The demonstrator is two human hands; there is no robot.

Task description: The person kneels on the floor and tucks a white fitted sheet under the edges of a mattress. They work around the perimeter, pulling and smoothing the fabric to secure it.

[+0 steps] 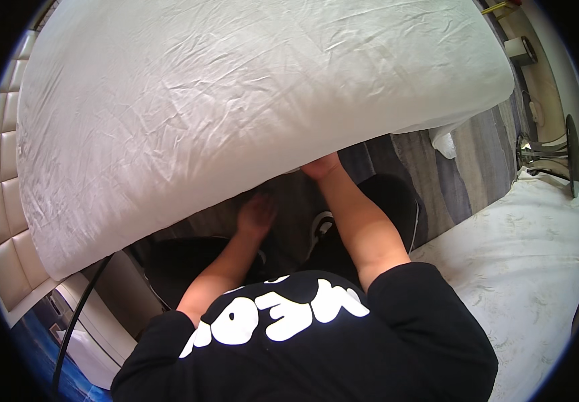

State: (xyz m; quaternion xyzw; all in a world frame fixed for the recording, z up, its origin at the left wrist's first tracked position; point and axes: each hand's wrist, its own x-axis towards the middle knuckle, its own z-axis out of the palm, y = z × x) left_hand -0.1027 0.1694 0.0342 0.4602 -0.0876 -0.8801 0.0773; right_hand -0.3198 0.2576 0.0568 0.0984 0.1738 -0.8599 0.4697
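A white fitted-looking sheet [236, 87] covers the mattress in front of me, creased over its top and smoother along the near side. My right hand [321, 166] is at the lower edge of that side, against the sheet; its fingers go under the edge and are hidden. A small pale bit of cloth shows beside it. Lower and to the left, my left hand [257, 214] hangs in the shadow below the mattress edge, apart from the sheet. It is dim and slightly blurred, with fingers loosely extended and nothing visible in them.
A cream padded headboard [1, 161] stands at the left, with a pale bedside cabinet [95, 315] and black cable [78, 315] nearer me. Grey striped flooring [450, 181] runs beneath. A sheet corner [445, 144] hangs down. Another pale-covered bed [531, 248] and a fan-like metal object [547, 151] are right.
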